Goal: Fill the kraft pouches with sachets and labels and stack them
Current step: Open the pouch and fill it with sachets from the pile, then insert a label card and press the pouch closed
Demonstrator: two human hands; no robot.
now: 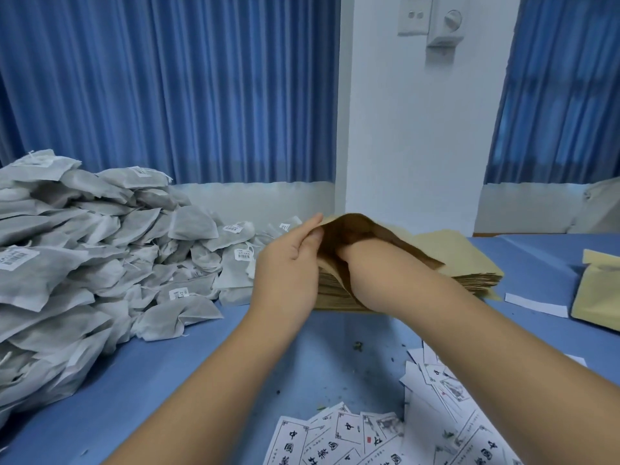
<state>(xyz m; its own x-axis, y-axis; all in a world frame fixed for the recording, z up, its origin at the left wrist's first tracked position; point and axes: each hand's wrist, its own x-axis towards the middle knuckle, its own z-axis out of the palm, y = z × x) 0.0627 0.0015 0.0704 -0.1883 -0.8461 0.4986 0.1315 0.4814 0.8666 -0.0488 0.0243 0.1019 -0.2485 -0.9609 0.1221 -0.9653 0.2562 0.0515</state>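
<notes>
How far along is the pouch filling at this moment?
Done: at most the pouch at the right edge, contents unseen. In hand: the left hand pinches open the top pouch while the right hand reaches inside. Left: the big sachet pile, the loose labels, the stack of flat pouches.

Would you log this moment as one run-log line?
opening top pouch | left hand pinches its rim | right hand inside it | sachets untouched

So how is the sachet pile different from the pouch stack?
The sachets are gray, puffy and heaped loosely; the pouches are tan, flat and stacked neatly. The sachets' heap is far bigger than the pouches' stack. Some sachets bear white stickers; the pouches look plain. Both lie on the blue table.
</notes>
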